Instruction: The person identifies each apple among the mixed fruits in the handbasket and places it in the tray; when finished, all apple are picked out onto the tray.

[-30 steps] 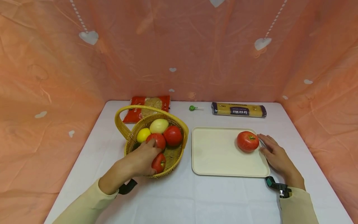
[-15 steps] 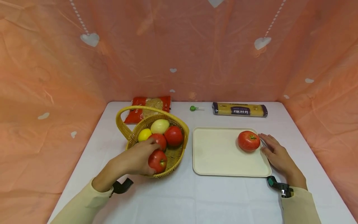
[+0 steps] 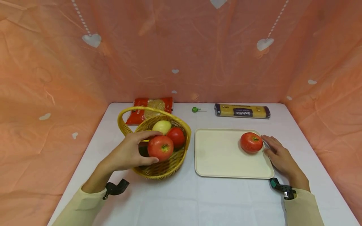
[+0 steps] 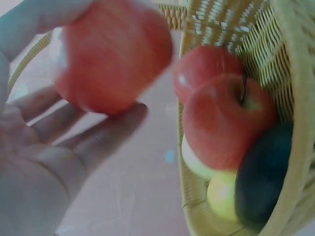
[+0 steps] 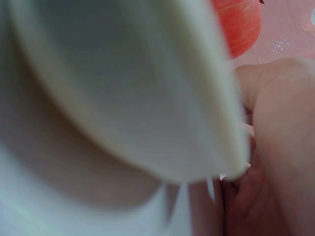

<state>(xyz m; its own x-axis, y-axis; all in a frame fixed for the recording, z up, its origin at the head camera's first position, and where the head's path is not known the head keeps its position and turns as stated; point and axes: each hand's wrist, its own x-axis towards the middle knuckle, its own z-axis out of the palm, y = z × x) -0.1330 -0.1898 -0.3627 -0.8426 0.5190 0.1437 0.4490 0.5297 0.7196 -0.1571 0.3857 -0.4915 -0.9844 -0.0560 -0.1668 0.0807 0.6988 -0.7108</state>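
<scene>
Between thumb and fingers my left hand grips a red apple, raised over the yellow wicker basket. Another red apple and a pale yellow-green oval fruit show inside the basket. The left wrist view has two red apples, the nearer apple overlapping the other, beside a small yellow fruit and a dark oval fruit. My right hand rests along the right rim of a cream tray, its fingers loosely extended close to a red apple on the tray.
Behind the basket lies a red bag of pasta. A green lollipop and a long pasta pack lie along the back of the white-covered table. The basket's arched handle crosses its far side.
My left hand has lifted the red apple from the near part of the basket, raising it above the other fruit and turning its stem toward the head camera. My right hand stays at the tray.
</scene>
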